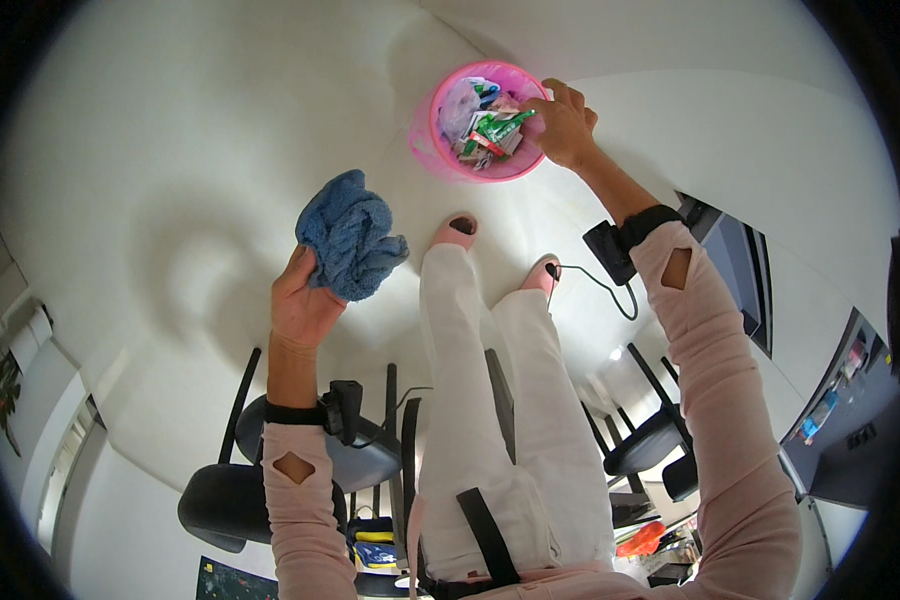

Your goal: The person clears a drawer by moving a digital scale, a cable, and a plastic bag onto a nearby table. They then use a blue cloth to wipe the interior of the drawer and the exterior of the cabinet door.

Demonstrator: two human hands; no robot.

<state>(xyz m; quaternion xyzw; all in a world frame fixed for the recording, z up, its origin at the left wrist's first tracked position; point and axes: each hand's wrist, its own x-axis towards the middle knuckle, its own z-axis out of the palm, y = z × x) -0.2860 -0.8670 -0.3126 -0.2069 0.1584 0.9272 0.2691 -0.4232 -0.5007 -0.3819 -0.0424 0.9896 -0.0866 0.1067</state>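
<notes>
A crumpled blue cloth [351,236] with a towel-like pile is bunched in my left hand [304,296], held out to the left of my feet. My right hand [564,124] grips the right rim of a pink wastebasket [429,154]. Inside the basket lies a heap of litter: a green wrapper [501,129], a whitish plastic bag [459,106] and paper scraps. A pink liner shows around the basket's inner wall. Some of my right fingers are hidden behind the rim.
Pale floor [195,135] spreads around my pink shoes [455,234]. Black chairs stand behind me at left [225,499] and right [645,442]. Thin cables run from the black straps on both my wrists. A dark cabinet [735,262] lies at the right, a plant [1,390] at the far left.
</notes>
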